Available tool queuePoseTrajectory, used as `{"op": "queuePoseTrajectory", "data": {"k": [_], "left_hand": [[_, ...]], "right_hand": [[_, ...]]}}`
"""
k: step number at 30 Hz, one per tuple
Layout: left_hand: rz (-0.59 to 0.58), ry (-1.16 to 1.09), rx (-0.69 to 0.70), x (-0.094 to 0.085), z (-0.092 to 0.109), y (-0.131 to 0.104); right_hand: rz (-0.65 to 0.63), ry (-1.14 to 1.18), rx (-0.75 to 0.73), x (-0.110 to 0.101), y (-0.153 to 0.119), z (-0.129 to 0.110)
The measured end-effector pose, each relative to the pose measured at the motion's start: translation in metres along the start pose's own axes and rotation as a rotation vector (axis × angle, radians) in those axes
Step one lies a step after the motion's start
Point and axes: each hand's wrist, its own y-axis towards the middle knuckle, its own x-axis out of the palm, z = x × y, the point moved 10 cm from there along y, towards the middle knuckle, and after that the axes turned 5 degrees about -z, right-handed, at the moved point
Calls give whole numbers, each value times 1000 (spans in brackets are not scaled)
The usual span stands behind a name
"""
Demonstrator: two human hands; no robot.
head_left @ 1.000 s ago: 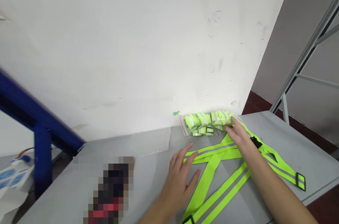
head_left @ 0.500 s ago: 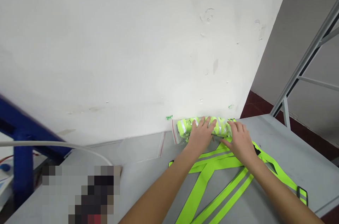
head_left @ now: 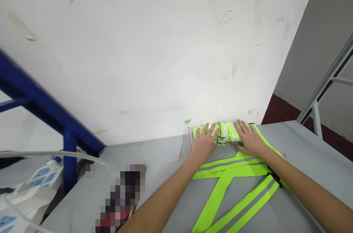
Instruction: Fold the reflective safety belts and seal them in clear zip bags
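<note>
Against the wall lies a clear plastic bag [head_left: 190,138] with a red seal line, holding rolled fluorescent yellow reflective straps [head_left: 226,132] with silver bands. My left hand [head_left: 204,141] rests flat on the left part of the bag, fingers spread. On its right end lies my right hand [head_left: 249,139], fingers stretched out. Nearer to me, an unrolled yellow-green reflective harness [head_left: 215,196] with grey stripes and a black buckle [head_left: 275,177] is spread on the grey table [head_left: 176,189]; my right forearm crosses over part of it.
An empty-looking clear zip bag [head_left: 162,150] lies left of the hands. A pixelated dark and red item [head_left: 121,196] is at the lower left. A blue metal frame [head_left: 70,159] and a white cable [head_left: 74,156] stand left; a grey metal frame [head_left: 317,115] stands right.
The view has shifted left. My right hand has flattened onto the bag's right end, and the fingers of both hands are spread over the rolled straps.
</note>
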Motion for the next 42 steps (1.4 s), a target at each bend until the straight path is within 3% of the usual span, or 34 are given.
{"op": "queuePoseTrajectory", "data": {"k": [3,6,10,12,15,18,20,22,27,30,32,35,37,40,42], "left_hand": [[-35,12,-8,1,2,3],[-39,17,21,-10,16,-7],[-33,-132,128,-28,61,-51],[-151,-274,166,-20,84,-80],[-346,-386,189,1,101,-117],[-412,-391,199,11,94,-135],[-437,-396,212,13,87,-138],[-462,-410,233,12,81,-138],[-589,-495,250,-1,66,-135],[-672,-637,217,-31,57,-128],[-735,-781,200,-59,62,-120],[-830,-1097,374,-100,114,-102],[-678,-1183,493,-117,152,-73],[-354,-990,480,-101,195,-20],[-271,-935,436,-76,219,10]], "right_hand": [[-12,-28,-19,1,1,-9],[-4,-64,-34,-8,-1,-10],[116,-62,69,-44,-28,-13],[141,-32,168,-53,-55,-15],[37,4,294,-35,-104,-14],[-123,71,439,0,-155,2],[-141,114,525,11,-182,15],[-91,151,561,9,-199,23],[74,277,563,-9,-209,26],[137,374,609,-8,-211,32],[162,406,643,-6,-213,37],[197,445,686,-5,-216,43],[221,479,691,-8,-217,43],[251,535,662,-16,-215,41],[272,567,665,-20,-216,42]]}}
